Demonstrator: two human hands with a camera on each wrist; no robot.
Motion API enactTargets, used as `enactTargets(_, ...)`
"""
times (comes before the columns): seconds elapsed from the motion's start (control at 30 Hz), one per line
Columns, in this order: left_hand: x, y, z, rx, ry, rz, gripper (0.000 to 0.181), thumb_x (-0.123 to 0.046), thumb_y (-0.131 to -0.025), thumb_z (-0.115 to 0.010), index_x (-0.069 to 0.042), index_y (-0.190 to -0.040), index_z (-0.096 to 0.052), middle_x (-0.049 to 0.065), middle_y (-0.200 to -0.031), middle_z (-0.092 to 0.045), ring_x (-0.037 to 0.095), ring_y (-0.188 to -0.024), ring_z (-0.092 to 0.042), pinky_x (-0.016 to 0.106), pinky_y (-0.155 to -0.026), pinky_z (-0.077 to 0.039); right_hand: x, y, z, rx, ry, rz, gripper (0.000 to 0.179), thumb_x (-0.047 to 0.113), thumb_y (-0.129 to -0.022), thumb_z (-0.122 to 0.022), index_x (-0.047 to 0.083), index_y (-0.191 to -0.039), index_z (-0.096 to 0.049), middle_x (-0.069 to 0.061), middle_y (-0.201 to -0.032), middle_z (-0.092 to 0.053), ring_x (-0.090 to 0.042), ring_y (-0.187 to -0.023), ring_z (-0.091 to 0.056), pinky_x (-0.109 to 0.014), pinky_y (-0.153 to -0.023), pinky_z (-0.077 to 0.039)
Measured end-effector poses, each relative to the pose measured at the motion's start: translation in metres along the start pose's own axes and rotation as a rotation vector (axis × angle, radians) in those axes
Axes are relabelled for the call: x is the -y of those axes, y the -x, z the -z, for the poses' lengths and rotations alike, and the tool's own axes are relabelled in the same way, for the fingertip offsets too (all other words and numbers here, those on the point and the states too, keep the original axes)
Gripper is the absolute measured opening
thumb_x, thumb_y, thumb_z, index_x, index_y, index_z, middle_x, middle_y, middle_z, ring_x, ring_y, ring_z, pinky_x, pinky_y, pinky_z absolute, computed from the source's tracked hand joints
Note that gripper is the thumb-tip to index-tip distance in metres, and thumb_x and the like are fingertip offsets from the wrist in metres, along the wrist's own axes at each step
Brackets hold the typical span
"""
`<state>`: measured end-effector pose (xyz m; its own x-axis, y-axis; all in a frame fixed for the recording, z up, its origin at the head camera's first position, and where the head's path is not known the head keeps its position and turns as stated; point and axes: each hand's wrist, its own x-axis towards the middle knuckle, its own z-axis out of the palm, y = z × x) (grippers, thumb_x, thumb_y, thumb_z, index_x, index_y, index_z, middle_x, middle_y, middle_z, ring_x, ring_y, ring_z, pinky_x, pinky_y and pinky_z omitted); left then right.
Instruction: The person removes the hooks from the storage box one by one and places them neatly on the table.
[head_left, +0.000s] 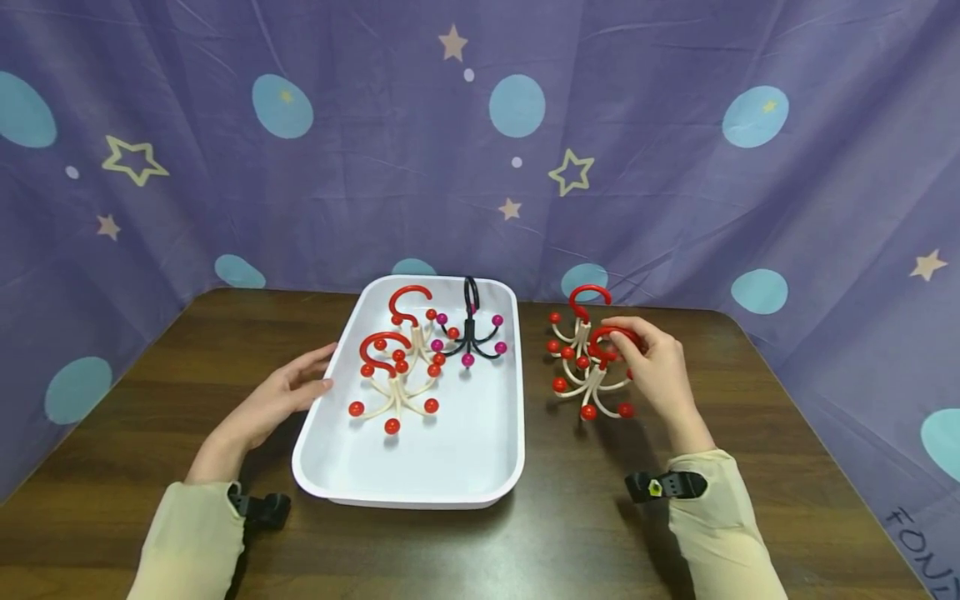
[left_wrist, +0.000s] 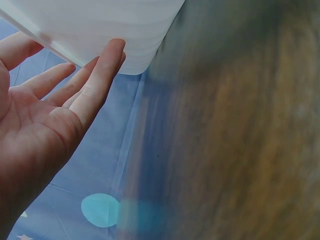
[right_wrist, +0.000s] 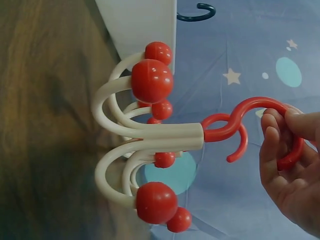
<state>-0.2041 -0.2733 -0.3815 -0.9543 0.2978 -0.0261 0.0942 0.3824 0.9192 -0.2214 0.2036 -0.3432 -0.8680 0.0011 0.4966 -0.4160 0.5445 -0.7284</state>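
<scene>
Well, wooden table (head_left: 585, 533) holds white tray (head_left: 450, 454), starry curtain (head_left: 412, 100) behind.

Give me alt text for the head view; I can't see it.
The right hand pinches the red hook of a cream hanger with red balls, in front of a matching hanger, right of a white tray. The left hand is at the tray's left edge; inside are two more red-and-cream hangers and a black hanger with pink balls.
</scene>
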Motion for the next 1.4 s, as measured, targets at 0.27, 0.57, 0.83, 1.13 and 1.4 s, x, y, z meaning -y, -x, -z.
enactTargets(0.27, 0.001, 0.000, 0.001, -0.002, -0.013, 0.002, 0.062, -0.023, -0.092, -0.053, -0.010, -0.145, -0.023, 0.025, -0.134, -0.038, 0.007, -0.097, -0.056, 0.026, -0.077, -0.049, -0.006, 0.003, -0.008, -0.028, -0.056, -0.037, 0.019, 0.015, -0.088, -0.059, 0.008, -0.105, -0.066, -0.010, -0.085, -0.068, 0.001, -0.064, -0.060, -0.020, -0.049, -0.047)
enactTargets(0.57, 0.001, -0.002, 0.001, 0.002, 0.001, -0.002, 0.063, -0.022, -0.092, -0.053, -0.009, -0.145, -0.022, 0.025, -0.135, -0.037, 0.006, -0.096, -0.057, 0.026, -0.077, -0.049, -0.010, 0.001, -0.013, -0.042, -0.060, -0.020, 0.019, 0.015, -0.089, -0.058, 0.009, -0.105, -0.067, -0.009, -0.083, -0.067, 0.000, -0.063, -0.058, -0.020, -0.047, -0.045)
enactTargets(0.83, 0.003, -0.003, 0.002, 0.007, 0.012, 0.002, 0.063, -0.022, -0.092, -0.053, -0.008, -0.144, -0.022, 0.025, -0.135, -0.036, 0.006, -0.096, -0.058, 0.026, -0.077, -0.050, -0.014, 0.002, -0.015, -0.031, -0.045, 0.044, 0.023, 0.010, -0.090, -0.055, 0.009, -0.112, -0.064, -0.008, -0.086, -0.067, 0.002, -0.067, -0.057, -0.015, -0.057, -0.045)
enactTargets(1.13, 0.003, -0.003, 0.000, 0.014, 0.019, -0.004, 0.063, -0.021, -0.092, -0.053, -0.009, -0.145, -0.022, 0.026, -0.136, -0.036, 0.007, -0.098, -0.057, 0.027, -0.078, -0.049, -0.017, 0.008, -0.018, -0.044, -0.023, 0.068, 0.026, 0.005, -0.088, -0.057, 0.005, -0.114, -0.062, -0.012, -0.104, -0.064, -0.002, -0.078, -0.055, -0.008, -0.066, -0.042)
enactTargets(1.4, 0.001, -0.002, 0.001, 0.010, 0.024, -0.012, 0.062, -0.020, -0.092, -0.053, -0.008, -0.144, -0.022, 0.026, -0.135, -0.036, 0.007, -0.097, -0.057, 0.026, -0.077, -0.050, -0.014, 0.009, -0.022, -0.053, 0.008, 0.081, 0.026, 0.010, -0.088, -0.059, 0.006, -0.113, -0.062, -0.010, -0.105, -0.064, -0.013, -0.081, -0.056, -0.009, -0.067, -0.041)
